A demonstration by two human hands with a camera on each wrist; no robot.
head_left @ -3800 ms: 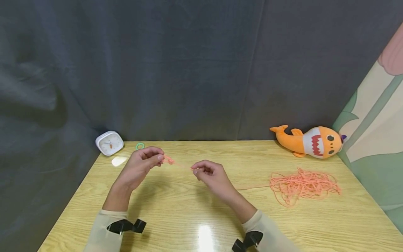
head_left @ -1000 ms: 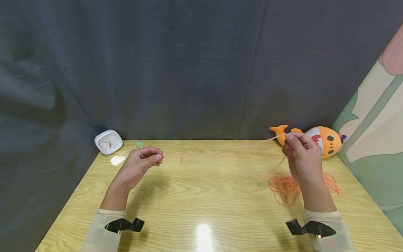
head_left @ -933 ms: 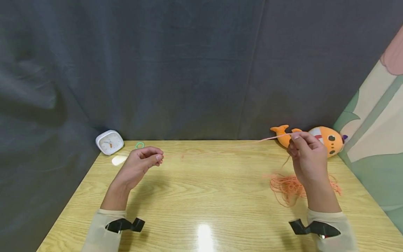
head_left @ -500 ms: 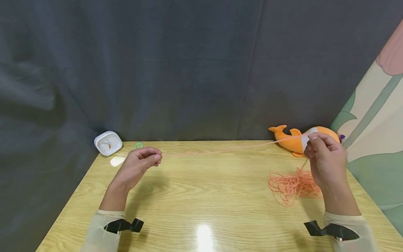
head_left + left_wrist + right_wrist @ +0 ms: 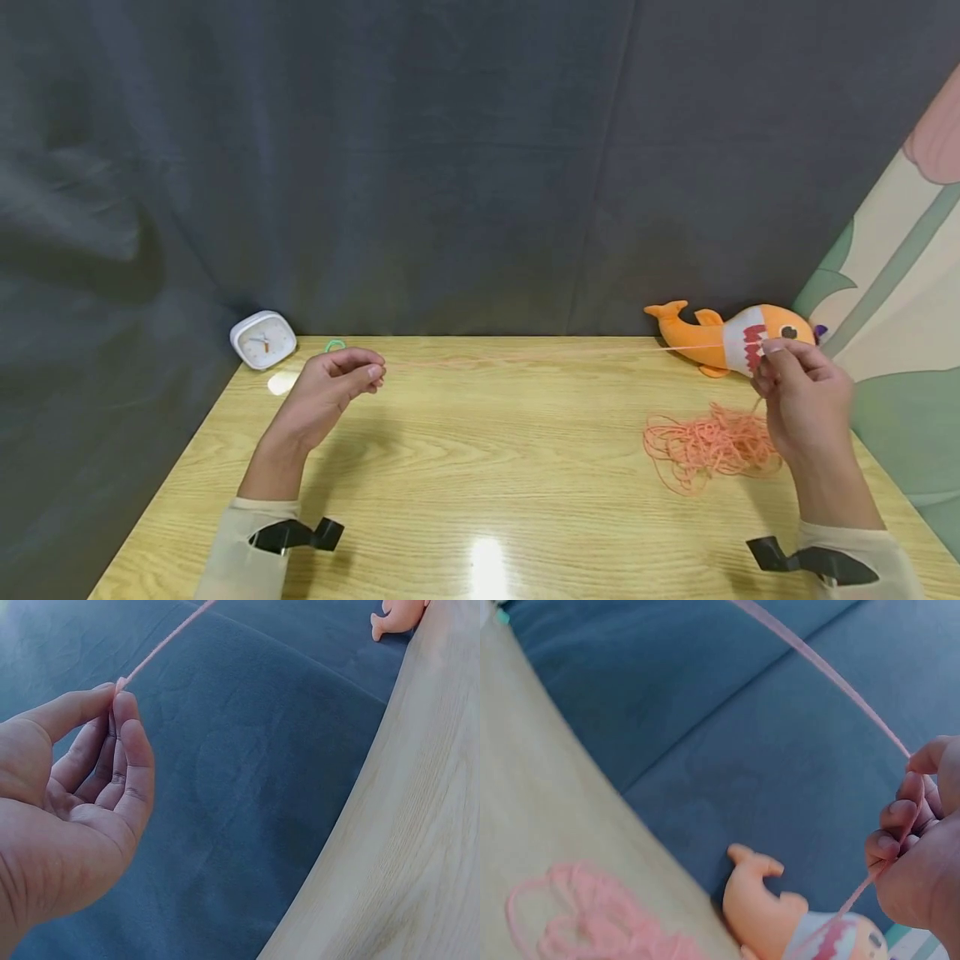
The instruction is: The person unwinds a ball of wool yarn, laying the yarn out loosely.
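Observation:
A strand of coral-pink yarn [image 5: 525, 357] runs nearly straight above the table between my two hands. My left hand [image 5: 333, 387] pinches its end between thumb and fingertips; in the left wrist view a small loop or knot of the yarn [image 5: 121, 684] pokes out of the pinch. My right hand [image 5: 806, 396] pinches the strand at the far right, in front of the shark toy. From there, in the right wrist view, the yarn [image 5: 855, 894] passes through the curled fingers and hangs down. A loose tangled heap of the same yarn [image 5: 708, 446] lies on the table below.
An orange plush shark [image 5: 693, 335] lies at the table's back right. A white clock [image 5: 263, 341] stands at the back left, with a green ring [image 5: 335, 344] beside it, partly behind my left hand. A dark curtain [image 5: 450, 167] closes off the back of the wooden table [image 5: 465, 467].
From near the left hand, my right hand has moved far right, drawing out the yarn. The strand has straightened. My left hand has stayed almost still.

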